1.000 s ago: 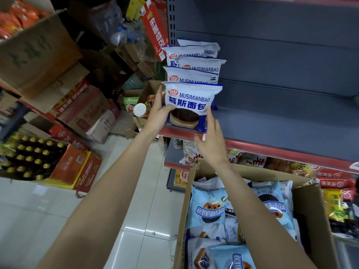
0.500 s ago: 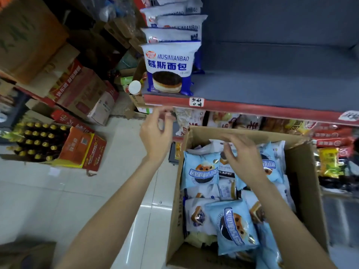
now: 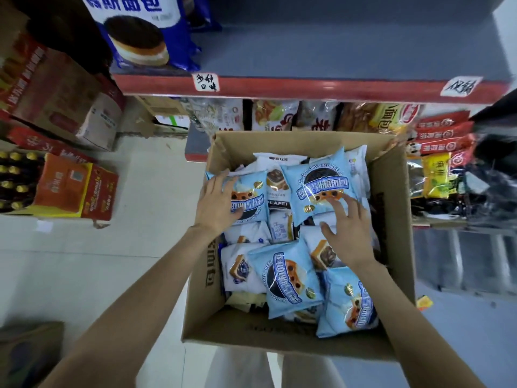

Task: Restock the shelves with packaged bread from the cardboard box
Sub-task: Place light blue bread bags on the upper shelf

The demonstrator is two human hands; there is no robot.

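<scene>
An open cardboard box (image 3: 391,191) stands below me, full of several light-blue and white bread packs. My left hand (image 3: 215,203) lies flat with spread fingers on a light-blue pack (image 3: 251,197) at the box's far left. My right hand (image 3: 349,233) hovers open over the lower edge of another light-blue pack (image 3: 316,180) near the middle. Neither hand has closed on a pack. On the grey shelf (image 3: 335,51) above, a white-and-blue bread pack (image 3: 140,35) stands at the left end.
The shelf's red front edge (image 3: 307,85) carries two handwritten labels. Below it a lower shelf holds assorted snack packs (image 3: 279,116). Cartons (image 3: 56,91) and a crate of bottles (image 3: 16,180) crowd the floor at left. Pale floor tiles (image 3: 140,247) lie left of the box.
Both hands left the bread pack on the shelf and came down into the box. My view tilted downward; the left hand now rests on a light-blue pack.
</scene>
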